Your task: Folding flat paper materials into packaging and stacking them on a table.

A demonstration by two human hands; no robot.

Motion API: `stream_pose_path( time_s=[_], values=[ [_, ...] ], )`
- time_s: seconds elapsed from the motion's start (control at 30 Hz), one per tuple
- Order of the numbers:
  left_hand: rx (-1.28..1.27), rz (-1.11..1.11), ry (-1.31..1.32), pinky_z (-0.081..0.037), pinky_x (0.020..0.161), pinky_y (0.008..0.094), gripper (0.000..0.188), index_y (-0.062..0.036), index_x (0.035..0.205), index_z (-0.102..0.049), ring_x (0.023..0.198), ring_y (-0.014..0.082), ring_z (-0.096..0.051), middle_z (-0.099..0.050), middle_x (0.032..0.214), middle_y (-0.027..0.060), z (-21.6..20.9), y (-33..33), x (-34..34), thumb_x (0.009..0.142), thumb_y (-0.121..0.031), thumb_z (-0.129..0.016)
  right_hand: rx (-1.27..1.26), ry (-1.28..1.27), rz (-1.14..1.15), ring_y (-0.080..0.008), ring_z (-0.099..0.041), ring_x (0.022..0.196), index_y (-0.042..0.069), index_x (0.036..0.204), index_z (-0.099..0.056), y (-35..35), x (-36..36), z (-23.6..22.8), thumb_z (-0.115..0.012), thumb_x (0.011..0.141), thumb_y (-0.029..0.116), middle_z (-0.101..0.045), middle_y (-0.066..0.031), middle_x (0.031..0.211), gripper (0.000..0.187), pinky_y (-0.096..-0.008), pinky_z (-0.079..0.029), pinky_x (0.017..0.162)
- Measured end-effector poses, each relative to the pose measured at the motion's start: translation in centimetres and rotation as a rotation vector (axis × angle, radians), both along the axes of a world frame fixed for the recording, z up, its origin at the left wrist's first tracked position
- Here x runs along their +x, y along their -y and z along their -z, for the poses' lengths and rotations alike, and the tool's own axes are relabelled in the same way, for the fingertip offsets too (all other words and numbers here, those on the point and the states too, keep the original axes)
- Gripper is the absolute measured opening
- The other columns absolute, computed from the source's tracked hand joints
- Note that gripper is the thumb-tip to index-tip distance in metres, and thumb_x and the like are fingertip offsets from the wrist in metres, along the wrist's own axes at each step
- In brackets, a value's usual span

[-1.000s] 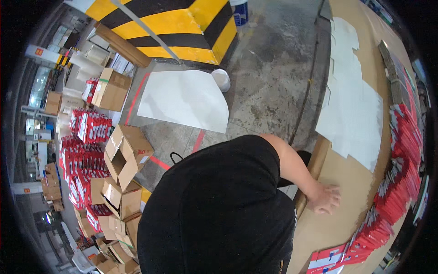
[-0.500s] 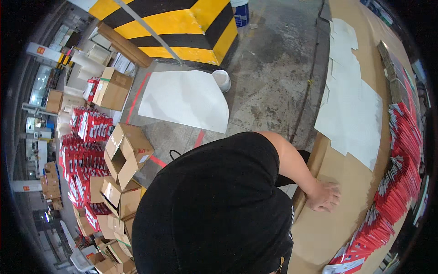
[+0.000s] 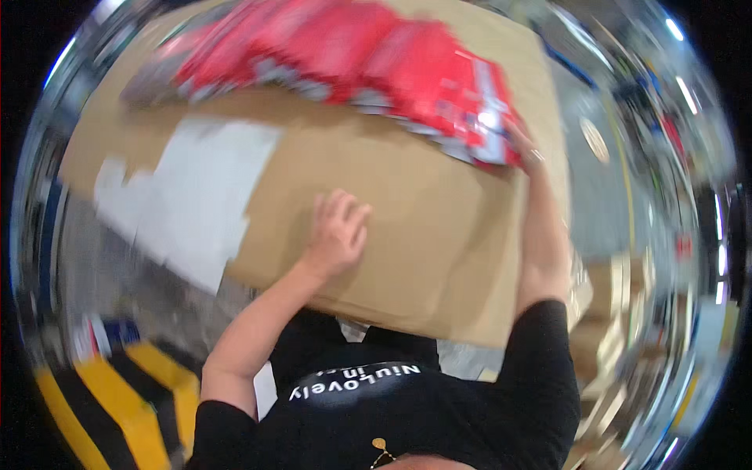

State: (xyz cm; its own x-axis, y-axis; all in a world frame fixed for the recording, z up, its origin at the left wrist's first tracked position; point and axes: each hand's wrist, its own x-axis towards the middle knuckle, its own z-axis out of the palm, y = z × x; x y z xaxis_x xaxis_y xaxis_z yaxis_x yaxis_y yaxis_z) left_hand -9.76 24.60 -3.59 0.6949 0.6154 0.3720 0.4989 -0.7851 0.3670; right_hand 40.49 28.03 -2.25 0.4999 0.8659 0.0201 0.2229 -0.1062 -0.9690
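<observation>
My left hand [image 3: 338, 233] rests on the tan cardboard sheet [image 3: 407, 258] covering the table, its fingers a little apart and holding nothing. At the right end of a long fanned row of flat red packets [image 3: 329, 51], my right hand [image 3: 528, 145] grips the outer edge of the end red packet [image 3: 474, 102]. Motion blur and the packet hide part of its fingers. The packets overlap one another, their pale edges toward me. To the left of my left hand, white paper sheets [image 3: 200, 176] with uneven edges lie overlapping on the cardboard.
A yellow-and-black striped block [image 3: 117, 407] stands on the floor at the lower left. Cardboard boxes [image 3: 611, 298] are stacked to the right of the table, blurred. Grey floor [image 3: 587, 196] runs along the table's right edge.
The view has swung round from the floor and boxes to face the table. My right hand has come into view at the packet row's end; my left hand stays on the cardboard.
</observation>
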Motion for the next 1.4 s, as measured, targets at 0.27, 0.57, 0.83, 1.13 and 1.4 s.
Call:
stream_pose_path(
  time_s=[0.27, 0.57, 0.83, 1.13, 1.4],
  values=[
    [0.435, 0.446, -0.096, -0.027, 0.116, 0.0551, 0.065, -0.0170, 0.146, -0.046, 0.144, 0.0318, -0.032, -0.041, 0.150, 0.0097, -4.0, -6.3, 22.1, 0.084, -0.010, -0.064, 0.156, -0.313, 0.084, -0.0138, -0.067, 0.091, 0.010, 0.156, -0.031, 2.1, 0.0, 2.1, -0.076, 0.087, 0.019, -0.069, -0.0088, 0.117, 0.083, -0.0286, -0.055, 0.072],
    [0.538, 0.415, -0.298, -0.040, 0.101, 0.0594, 0.073, -0.0272, 0.151, -0.038, 0.126, 0.0279, -0.046, -0.047, 0.141, 0.0002, -4.2, -8.2, 24.7, 0.084, -0.030, -0.069, 0.036, 0.144, 0.046, -0.0113, -0.062, 0.072, 0.013, 0.151, -0.044, 6.5, 2.2, -7.7, -0.068, 0.087, 0.007, -0.073, -0.0116, 0.103, 0.068, -0.0263, -0.052, 0.061],
    [0.687, 0.488, -0.218, -0.047, 0.089, 0.0583, 0.055, -0.0315, 0.140, -0.052, 0.100, 0.0310, -0.057, -0.053, 0.128, 0.0029, -3.4, -9.2, 25.6, 0.088, -0.044, -0.067, 0.250, -0.246, 0.354, -0.0179, -0.060, 0.119, -0.004, 0.149, -0.040, 31.1, 7.0, -7.0, -0.063, 0.092, 0.005, -0.056, -0.0150, 0.140, 0.063, -0.0295, -0.050, 0.098],
    [0.792, 0.519, -0.028, -0.055, 0.057, 0.0356, 0.043, -0.0125, 0.125, -0.057, 0.076, 0.0254, -0.063, -0.059, 0.113, 0.0087, -5.7, -9.9, 26.4, 0.084, -0.023, -0.063, -0.181, -0.075, 0.172, -0.0171, -0.063, 0.109, 0.002, 0.152, -0.039, 36.3, 3.5, -5.7, -0.065, 0.090, 0.005, -0.063, -0.0136, 0.129, 0.068, -0.0291, -0.051, 0.092],
    [0.548, 0.590, -0.011, -0.036, 0.106, 0.0575, 0.057, -0.0282, 0.139, -0.054, 0.128, 0.0329, -0.050, -0.049, 0.146, 0.0108, -6.5, 0.2, 27.4, 0.084, -0.025, -0.065, -0.198, 0.658, 0.310, -0.0289, -0.065, 0.111, 0.009, 0.137, -0.057, 7.3, 6.4, 4.0, -0.051, 0.100, 0.042, -0.070, -0.0201, 0.113, 0.050, -0.0376, -0.052, 0.094]
  ],
)
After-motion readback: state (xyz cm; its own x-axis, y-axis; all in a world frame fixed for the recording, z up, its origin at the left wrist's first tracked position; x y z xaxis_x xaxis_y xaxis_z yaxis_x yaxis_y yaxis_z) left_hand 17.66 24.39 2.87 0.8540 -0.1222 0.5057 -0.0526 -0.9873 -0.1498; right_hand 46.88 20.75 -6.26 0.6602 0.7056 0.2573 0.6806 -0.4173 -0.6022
